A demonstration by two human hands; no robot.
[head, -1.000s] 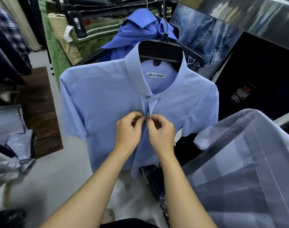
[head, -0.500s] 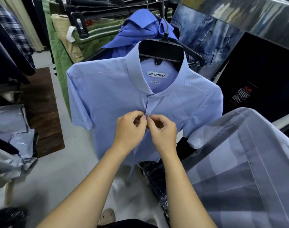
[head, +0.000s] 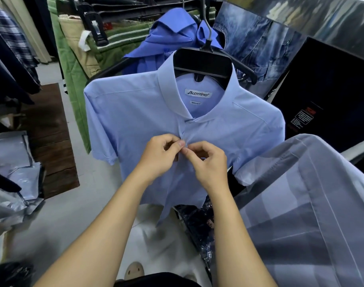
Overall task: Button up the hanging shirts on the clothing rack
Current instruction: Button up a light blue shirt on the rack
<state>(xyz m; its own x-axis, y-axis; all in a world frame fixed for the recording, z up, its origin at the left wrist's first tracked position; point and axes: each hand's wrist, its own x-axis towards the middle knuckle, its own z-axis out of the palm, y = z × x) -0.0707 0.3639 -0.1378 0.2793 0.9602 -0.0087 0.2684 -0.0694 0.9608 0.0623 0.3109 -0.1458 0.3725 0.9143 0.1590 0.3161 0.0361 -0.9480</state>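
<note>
Both hands, left hand (head: 159,157) and right hand (head: 208,164), pinch the light-blue shirt (head: 135,121) placket, aligning button with hole below the collar.

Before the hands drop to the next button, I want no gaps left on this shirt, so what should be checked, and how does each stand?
1. Shirt hangs on hanger: ok.
2. Collar closed at the top: ok.
3. Left hand and right hand both pinch the placket: ok.
4. Button fully through its hole: cannot tell, fingers hide it.
5. Placket below the hands fastened: not ok, the lower front hangs open.
</note>
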